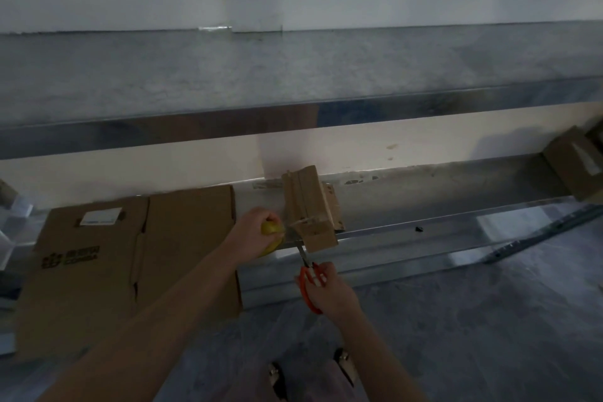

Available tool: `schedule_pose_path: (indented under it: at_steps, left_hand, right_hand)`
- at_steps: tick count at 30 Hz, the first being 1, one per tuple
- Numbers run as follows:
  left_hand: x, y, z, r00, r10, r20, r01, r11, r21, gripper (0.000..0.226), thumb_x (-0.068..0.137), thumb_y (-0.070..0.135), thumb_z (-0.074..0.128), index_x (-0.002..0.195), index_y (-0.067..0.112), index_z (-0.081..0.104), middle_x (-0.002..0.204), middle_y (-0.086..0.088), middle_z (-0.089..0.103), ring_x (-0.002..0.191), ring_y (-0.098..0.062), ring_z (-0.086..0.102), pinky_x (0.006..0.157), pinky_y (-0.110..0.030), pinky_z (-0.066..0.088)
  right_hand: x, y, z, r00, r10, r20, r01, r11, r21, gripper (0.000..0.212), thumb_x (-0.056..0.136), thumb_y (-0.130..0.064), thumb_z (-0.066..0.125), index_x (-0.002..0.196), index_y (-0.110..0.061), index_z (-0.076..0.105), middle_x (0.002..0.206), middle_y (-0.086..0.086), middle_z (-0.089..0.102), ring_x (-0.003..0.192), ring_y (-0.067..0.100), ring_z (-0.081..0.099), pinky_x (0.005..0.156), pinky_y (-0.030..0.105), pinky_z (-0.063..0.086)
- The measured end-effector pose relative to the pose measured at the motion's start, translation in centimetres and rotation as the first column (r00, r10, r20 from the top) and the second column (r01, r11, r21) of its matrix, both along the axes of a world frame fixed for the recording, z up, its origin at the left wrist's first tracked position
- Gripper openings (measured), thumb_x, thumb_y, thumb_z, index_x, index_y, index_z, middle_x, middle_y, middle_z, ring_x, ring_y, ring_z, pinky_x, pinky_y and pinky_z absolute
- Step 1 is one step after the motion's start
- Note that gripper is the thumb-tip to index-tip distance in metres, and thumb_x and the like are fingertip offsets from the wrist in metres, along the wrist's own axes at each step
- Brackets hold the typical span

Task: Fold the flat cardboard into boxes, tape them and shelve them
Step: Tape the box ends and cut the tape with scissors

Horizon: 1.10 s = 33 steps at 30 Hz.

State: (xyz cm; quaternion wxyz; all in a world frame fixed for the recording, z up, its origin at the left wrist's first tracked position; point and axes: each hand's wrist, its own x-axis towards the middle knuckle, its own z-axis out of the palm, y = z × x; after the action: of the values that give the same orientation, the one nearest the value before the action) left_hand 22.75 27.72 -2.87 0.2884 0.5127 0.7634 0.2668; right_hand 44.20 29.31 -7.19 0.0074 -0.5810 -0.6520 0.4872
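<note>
Cutting the tape at the small box.

My left hand point(255, 232) grips the yellow tape roll point(270, 228). My right hand point(328, 292) grips the orange scissors point(304, 285), with the blades just under the box point(310, 212). The box sits on the shelf point(424, 228), right beside the roll. I think I should pull the tape tight and snip close to the box. The box looks closed, so I cannot see inside. Flat cardboard point(130, 264) leans left of my tape hand.
</note>
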Motion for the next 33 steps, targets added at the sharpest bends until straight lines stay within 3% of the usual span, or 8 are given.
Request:
schedule_pose_path:
  at_steps: [2,4,7,10,15,19,26,33]
  left_hand:
    - [-0.1,-0.1,0.1,0.999,0.031,0.005,-0.031,1.0,-0.002,0.027,0.083,0.028,0.074,0.107,0.024,0.062,0.11,0.004,0.055,0.1,-0.011,0.053,0.082,-0.022,0.038]
    - [-0.2,0.0,0.1,0.999,0.041,-0.013,-0.041,0.999,0.002,0.028,0.082,0.028,0.074,0.107,0.022,0.063,0.11,0.004,0.057,0.098,-0.01,0.053,0.081,-0.021,0.038]
    - [-0.1,-0.1,0.1,0.999,0.039,-0.014,-0.039,0.999,0.002,0.028,0.082,0.028,0.075,0.107,0.02,0.063,0.109,0.003,0.057,0.098,-0.011,0.054,0.08,-0.021,0.039]
    - [0.1,0.0,0.2,0.999,0.043,-0.017,-0.044,0.999,-0.016,0.029,0.083,0.029,0.074,0.108,0.02,0.062,0.109,0.003,0.057,0.099,-0.012,0.054,0.081,-0.022,0.039]
    - [0.7,-0.2,0.5,0.996,0.085,-0.036,-0.086,0.996,-0.036,0.028,0.083,0.028,0.074,0.108,0.021,0.062,0.109,0.005,0.056,0.099,-0.012,0.054,0.08,-0.021,0.037]
    - [0.7,-0.2,1.0,0.993,0.09,-0.075,-0.097,0.991,-0.096,0.029,0.083,0.031,0.074,0.108,0.021,0.062,0.109,0.005,0.055,0.098,-0.011,0.051,0.08,-0.02,0.036]
    - [0.9,-0.4,0.9,0.977,0.176,-0.117,-0.188,0.976,-0.108,0.028,0.081,0.029,0.076,0.106,0.022,0.063,0.1,0.013,0.051,0.09,-0.004,0.048,0.066,-0.001,0.033]
    - [1.4,0.1,0.2,0.967,0.237,-0.091,-0.246,0.964,-0.105,0.026,0.08,0.03,0.076,0.102,0.029,0.063,0.098,0.024,0.048,0.086,0.005,0.047,0.067,-0.004,0.033]
  right_hand:
    - [1.3,0.2,-0.2,0.997,0.053,0.054,-0.057,0.996,0.063,0.039,0.091,-0.058,0.05,0.118,-0.029,0.048,0.119,0.002,0.063,0.112,0.027,0.061,0.092,0.035,0.046]
    - [3.3,0.4,-0.2,0.99,0.061,0.129,-0.084,0.98,0.18,0.043,0.09,-0.063,0.048,0.124,-0.037,0.048,0.122,-0.001,0.059,0.112,0.024,0.059,0.094,0.039,0.047]
    - [6.9,1.5,0.3,0.985,-0.062,0.162,-0.015,0.9,0.435,0.041,0.081,-0.069,0.052,0.116,-0.049,0.048,0.117,-0.016,0.057,0.108,0.014,0.058,0.089,0.041,0.047]
    - [9.6,4.5,0.3,0.982,-0.131,0.134,0.028,0.809,0.587,0.041,0.082,-0.064,0.057,0.116,-0.044,0.051,0.118,-0.014,0.058,0.108,0.014,0.059,0.089,0.042,0.048]
    - [10.2,13.0,-0.3,0.97,-0.177,0.169,0.03,0.772,0.636,0.042,0.085,-0.053,0.063,0.12,-0.029,0.058,0.125,0.003,0.058,0.116,0.026,0.054,0.091,0.046,0.047]
    - [9.3,18.9,-0.9,0.967,-0.112,0.23,-0.068,0.754,0.653,0.045,0.085,-0.046,0.064,0.121,-0.02,0.058,0.125,0.012,0.057,0.117,0.033,0.05,0.093,0.047,0.046]
    - [7.1,20.6,-3.3,0.917,0.068,0.392,-0.305,0.753,0.584,0.035,0.085,-0.043,0.062,0.114,-0.023,0.057,0.119,0.002,0.054,0.113,0.025,0.046,0.092,0.043,0.038]
    - [7.6,20.6,-3.4,0.968,0.12,0.22,-0.225,0.806,0.547,0.051,0.083,-0.034,0.066,0.13,-0.021,0.052,0.135,0.006,0.05,0.125,0.029,0.045,0.106,0.047,0.037]
